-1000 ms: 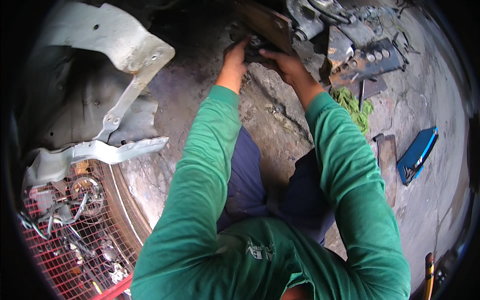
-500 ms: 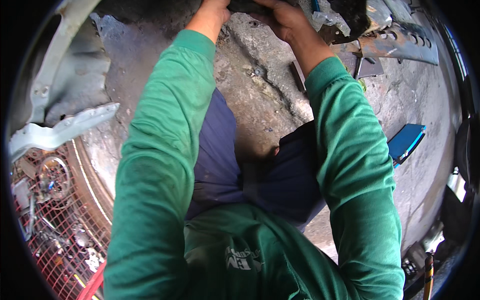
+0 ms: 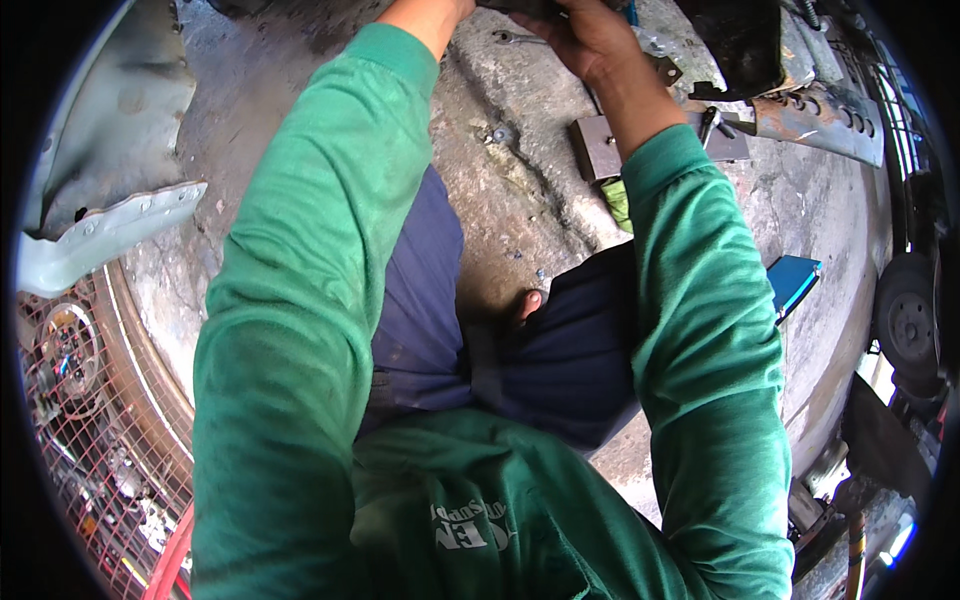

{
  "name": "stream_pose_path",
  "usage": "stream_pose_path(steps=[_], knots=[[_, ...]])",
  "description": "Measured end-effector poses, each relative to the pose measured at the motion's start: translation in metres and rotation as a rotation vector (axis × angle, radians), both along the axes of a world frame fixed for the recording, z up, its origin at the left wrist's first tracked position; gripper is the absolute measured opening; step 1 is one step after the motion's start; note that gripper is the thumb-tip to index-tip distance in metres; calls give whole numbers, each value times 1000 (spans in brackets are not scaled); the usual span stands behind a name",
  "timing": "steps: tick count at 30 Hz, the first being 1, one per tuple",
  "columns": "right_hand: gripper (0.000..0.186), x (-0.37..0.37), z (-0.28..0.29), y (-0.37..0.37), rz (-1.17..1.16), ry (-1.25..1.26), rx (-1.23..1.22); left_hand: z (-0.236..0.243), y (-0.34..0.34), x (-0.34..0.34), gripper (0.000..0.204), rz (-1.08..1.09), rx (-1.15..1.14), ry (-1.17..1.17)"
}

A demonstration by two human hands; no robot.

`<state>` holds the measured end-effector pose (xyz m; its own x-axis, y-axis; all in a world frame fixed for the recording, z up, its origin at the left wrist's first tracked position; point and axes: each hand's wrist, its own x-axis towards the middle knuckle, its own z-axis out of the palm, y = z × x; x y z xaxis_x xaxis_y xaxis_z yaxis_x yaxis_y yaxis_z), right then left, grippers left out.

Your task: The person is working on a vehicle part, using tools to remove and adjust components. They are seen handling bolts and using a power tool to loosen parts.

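At the top edge, my right hand point(image 3: 590, 38) is closed on a dark part point(image 3: 520, 6), which is largely cut off by the frame. My left hand point(image 3: 443, 14) reaches up beside that same part, its fingers mostly out of sight. An open-ended wrench point(image 3: 505, 37) lies on the concrete floor just below the hands. Near my right wrist are a brown metal block point(image 3: 590, 145) and a crumpled green cloth point(image 3: 615, 205).
Bent grey sheet metal point(image 3: 100, 225) lies left, above a red wire-mesh panel point(image 3: 95, 470). To the right are a holed metal plate point(image 3: 820, 125), a blue flat case point(image 3: 790, 285) and a black wheel point(image 3: 905, 320). My bent legs point(image 3: 540, 370) are below.
The view has shifted, so my hands and the dark part now sit higher, partly beyond the top edge. The wrench shows under them, and less of the left-hand sheet metal is visible.
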<state>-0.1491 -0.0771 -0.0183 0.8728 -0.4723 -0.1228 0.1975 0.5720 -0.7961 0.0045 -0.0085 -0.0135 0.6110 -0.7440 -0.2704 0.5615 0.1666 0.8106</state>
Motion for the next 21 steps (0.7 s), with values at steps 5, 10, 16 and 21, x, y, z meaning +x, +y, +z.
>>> stream_pose_path(steps=[5,10,16,21], knots=[[29,4,-2,7,20,38,20,-2,9,8,28,-19,-14,40],[29,-2,-1,2,-7,0,50,-2,1,-1,28,-7,-5,25],[46,3,4,18,-105,53,-38,-14,13,20,31,20,35,-12],[49,-3,8,14,-121,71,-46,-16,10,24,46,4,44,-19]])
